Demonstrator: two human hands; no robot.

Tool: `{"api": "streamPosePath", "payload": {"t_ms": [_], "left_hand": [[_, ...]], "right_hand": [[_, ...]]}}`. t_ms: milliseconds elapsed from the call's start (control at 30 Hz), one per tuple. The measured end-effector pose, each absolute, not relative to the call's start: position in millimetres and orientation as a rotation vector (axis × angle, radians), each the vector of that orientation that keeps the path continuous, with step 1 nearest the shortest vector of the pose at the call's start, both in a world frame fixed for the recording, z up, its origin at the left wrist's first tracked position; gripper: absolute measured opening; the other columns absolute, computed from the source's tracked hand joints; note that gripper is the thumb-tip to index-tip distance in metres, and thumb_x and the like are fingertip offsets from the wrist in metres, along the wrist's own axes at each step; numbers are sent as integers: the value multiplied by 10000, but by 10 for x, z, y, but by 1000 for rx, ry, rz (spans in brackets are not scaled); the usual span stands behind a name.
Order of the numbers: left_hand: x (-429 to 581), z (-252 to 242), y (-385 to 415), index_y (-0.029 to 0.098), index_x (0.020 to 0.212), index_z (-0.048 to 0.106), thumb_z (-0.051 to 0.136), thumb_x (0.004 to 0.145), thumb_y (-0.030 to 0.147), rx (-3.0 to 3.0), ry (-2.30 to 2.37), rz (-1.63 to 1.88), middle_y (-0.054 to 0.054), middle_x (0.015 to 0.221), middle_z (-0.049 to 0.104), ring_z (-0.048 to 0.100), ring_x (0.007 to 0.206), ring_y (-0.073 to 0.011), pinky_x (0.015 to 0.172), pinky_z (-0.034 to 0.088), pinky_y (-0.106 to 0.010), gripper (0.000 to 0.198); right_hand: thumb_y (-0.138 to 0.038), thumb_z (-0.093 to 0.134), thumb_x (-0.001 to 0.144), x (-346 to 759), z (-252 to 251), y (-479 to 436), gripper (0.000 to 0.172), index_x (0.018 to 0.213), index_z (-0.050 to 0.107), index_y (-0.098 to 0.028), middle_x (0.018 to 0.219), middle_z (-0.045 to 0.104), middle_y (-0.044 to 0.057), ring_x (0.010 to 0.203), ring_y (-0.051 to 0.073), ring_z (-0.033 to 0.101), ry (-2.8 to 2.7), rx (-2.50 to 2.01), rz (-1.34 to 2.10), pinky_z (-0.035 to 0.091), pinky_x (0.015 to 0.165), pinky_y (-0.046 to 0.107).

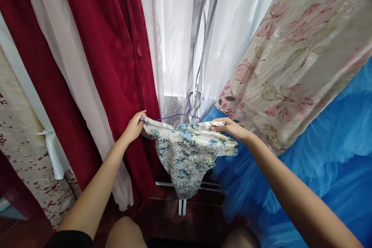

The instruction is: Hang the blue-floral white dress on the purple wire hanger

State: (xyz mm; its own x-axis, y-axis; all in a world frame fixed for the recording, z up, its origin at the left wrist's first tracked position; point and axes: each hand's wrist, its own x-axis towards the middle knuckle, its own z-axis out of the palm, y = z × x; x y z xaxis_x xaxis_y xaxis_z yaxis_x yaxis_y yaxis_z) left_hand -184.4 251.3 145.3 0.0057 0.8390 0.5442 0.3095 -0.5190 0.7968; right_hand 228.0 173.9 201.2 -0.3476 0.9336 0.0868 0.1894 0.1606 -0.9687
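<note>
A floral garment (pixel 186 151) in white, blue and yellow hangs in front of me on a purple wire hanger (pixel 189 111). My left hand (pixel 136 126) pinches its left upper corner at the hanger's end. On the other side my right hand (pixel 228 127) grips the upper right edge, thumb toward me and fingers partly hidden. The fabric narrows toward the bottom and hangs loose below both hands. The hanger's hook rises by a metal rack post (pixel 200 27); whether it is hooked on something is hard to make out.
Dark red cloth (pixel 116 66) and pale pink cloth (pixel 66 46) hang at left, white drapes (pixel 177 46) behind. At right are a beige floral cloth (pixel 285 62) and blue tulle (pixel 328 186). The rack's foot (pixel 182 207) stands on a dark red floor (pixel 162 221).
</note>
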Motion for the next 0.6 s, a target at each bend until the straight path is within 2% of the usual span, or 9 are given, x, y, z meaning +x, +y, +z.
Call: {"api": "streamPosePath", "payload": {"t_ms": [67,167,200,267,333,400,500,600], "left_hand": [[-1629,1556,2588,171,1045,603,595,814,105,1817,1208,1543,-111,1260,602,611,942,-177,879,449,-269,241],[-1379,1605,2592,194,1228,485,654,822,213,1789,1249,1453,-128,1353,529,590,743,-126,761,455,-266,440],[-1340,1603,2566,197,1217,483,676,820,261,1809,1246,1423,-118,1312,558,589,743,-130,758,450,-266,447],[-1325,1590,2477,195,1099,538,665,846,351,1910,1245,1352,-64,1089,651,585,776,-159,763,433,-262,324],[-1348,1581,2356,193,917,580,564,920,426,2046,1265,1272,-19,848,646,561,771,-181,743,409,-260,233],[-1351,1591,2226,191,813,587,437,983,460,2173,1242,1210,-12,772,612,542,764,-189,727,394,-264,352],[-1267,1645,2065,189,926,617,430,992,477,2257,1175,1182,-3,808,612,551,773,-183,731,395,-258,349],[-1153,1724,1995,196,1006,604,485,974,486,2316,1254,1158,25,781,592,535,712,-157,692,383,-245,315]], "right_hand": [[-408,841,669,2256,1926,1715,306,807,742,-153,689,686,-7,604,148,578,-1608,-1071,1292,424,573,247],[-425,830,697,2290,1739,1686,384,958,749,-155,787,724,13,671,162,619,-1530,-1079,1246,461,619,258],[-427,832,700,2327,1662,1672,425,1019,743,-162,838,736,21,714,171,636,-1509,-1079,1211,476,650,264],[-439,841,696,2432,1488,1628,467,1065,733,-174,904,743,28,779,183,652,-1473,-1098,1123,490,699,274],[-483,825,708,2552,1309,1567,413,956,741,-164,848,729,26,740,180,633,-1415,-1151,1018,479,680,276],[-533,792,729,2648,1181,1503,389,775,710,-156,707,674,17,635,163,575,-1319,-1193,932,442,606,272],[-525,810,702,2700,1231,1451,386,662,651,-176,606,592,-7,555,140,492,-1193,-1160,854,382,536,263],[-465,840,666,2623,1610,1452,348,652,639,-181,588,556,-28,544,124,463,-1173,-1112,776,349,518,247]]}}
